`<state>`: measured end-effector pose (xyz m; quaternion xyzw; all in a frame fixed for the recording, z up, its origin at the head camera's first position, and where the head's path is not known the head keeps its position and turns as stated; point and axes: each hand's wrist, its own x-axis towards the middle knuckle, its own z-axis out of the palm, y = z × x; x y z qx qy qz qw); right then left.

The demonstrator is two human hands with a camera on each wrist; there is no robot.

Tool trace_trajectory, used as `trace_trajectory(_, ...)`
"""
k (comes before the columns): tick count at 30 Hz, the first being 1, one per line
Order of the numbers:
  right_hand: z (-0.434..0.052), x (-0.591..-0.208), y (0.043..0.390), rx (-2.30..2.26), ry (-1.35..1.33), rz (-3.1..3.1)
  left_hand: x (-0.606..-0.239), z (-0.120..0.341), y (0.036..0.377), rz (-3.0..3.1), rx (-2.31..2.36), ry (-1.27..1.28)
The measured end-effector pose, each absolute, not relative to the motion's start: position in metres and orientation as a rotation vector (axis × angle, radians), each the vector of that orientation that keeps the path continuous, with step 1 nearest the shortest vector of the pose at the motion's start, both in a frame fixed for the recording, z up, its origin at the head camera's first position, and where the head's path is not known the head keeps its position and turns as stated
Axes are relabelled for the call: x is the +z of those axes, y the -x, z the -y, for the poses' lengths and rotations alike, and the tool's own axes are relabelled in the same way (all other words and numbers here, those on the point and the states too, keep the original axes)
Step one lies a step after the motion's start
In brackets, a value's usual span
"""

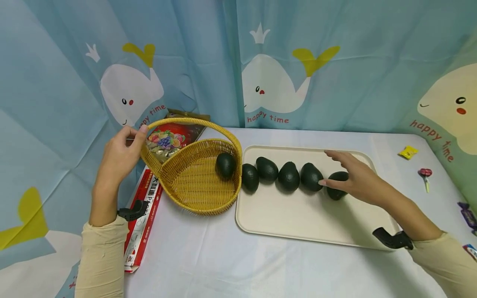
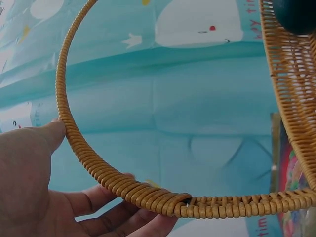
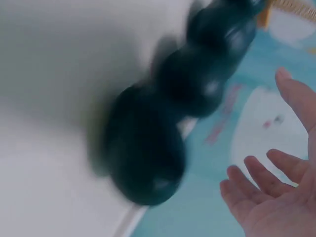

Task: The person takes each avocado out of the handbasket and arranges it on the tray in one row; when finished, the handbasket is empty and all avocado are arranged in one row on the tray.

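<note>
My left hand [image 1: 121, 153] grips the wicker basket's handle [image 1: 193, 122]; my right hand [image 1: 354, 176], fingers spread, hovers over the rightmost avocado [image 1: 336, 185] on the tray [image 1: 298, 223]. Risk: a glancing touch rolls it into its neighbours.

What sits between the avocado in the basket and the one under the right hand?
Four avocados in a row on the tray, between basket avocado and right hand; the head view shows it.

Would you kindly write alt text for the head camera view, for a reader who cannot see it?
A person's left hand holds the handle of a wicker basket containing one dark avocado, while the open right hand reaches over the last of five avocados lined up on a cream tray.
</note>
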<state>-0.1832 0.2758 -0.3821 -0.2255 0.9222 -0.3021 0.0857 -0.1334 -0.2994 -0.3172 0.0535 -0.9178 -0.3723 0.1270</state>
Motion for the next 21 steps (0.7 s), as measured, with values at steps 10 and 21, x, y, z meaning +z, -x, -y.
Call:
trace_trajectory(10,-0.165,-0.361,0.168,-0.914,1.050,-2.613,-0.317,0.300,0.135,2.668,-1.093,-0.147)
trace_trajectory(21,-0.047,-0.359,0.157,-0.791,1.373,-2.429,-0.316,0.299,0.133,2.660,-1.099,-0.145)
